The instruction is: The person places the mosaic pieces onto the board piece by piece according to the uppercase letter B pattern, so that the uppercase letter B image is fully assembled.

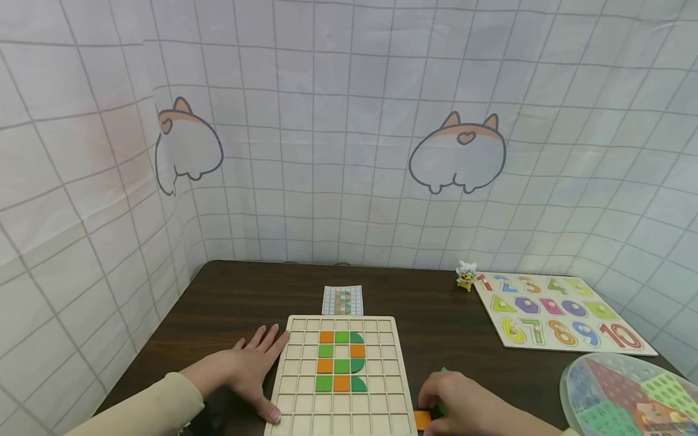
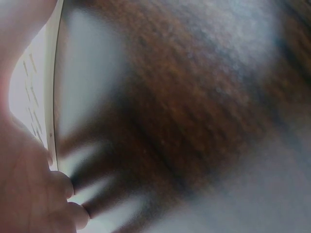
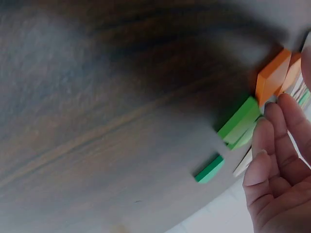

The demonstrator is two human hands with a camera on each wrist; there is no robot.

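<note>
A pale gridded board (image 1: pixel 378 402) lies in front of me in the head view, with orange, green and dark green rounded tiles (image 1: pixel 342 366) set in its cells. My left hand (image 1: pixel 248 369) rests spread along the board's left edge, thumb on the near part of the rim. Just right of the board, my right hand (image 1: pixel 463 402) reaches down over loose tiles with its fingers loosely bent. An orange tile (image 3: pixel 273 77) and a green tile (image 3: pixel 240 121) are right at its fingertips in the right wrist view. Apart from them lies a dark green rounded tile (image 3: pixel 210 170).
A small pattern card (image 1: pixel 342 301) lies beyond the board's far edge. At right are a number-and-shape puzzle board (image 1: pixel 551 312) and a round clear-lidded container (image 1: pixel 616 393) with coloured pieces. Near the puzzle stands a small figurine (image 1: pixel 466 275). Gridded cloth hangs around the dark table (image 1: pixel 245 290).
</note>
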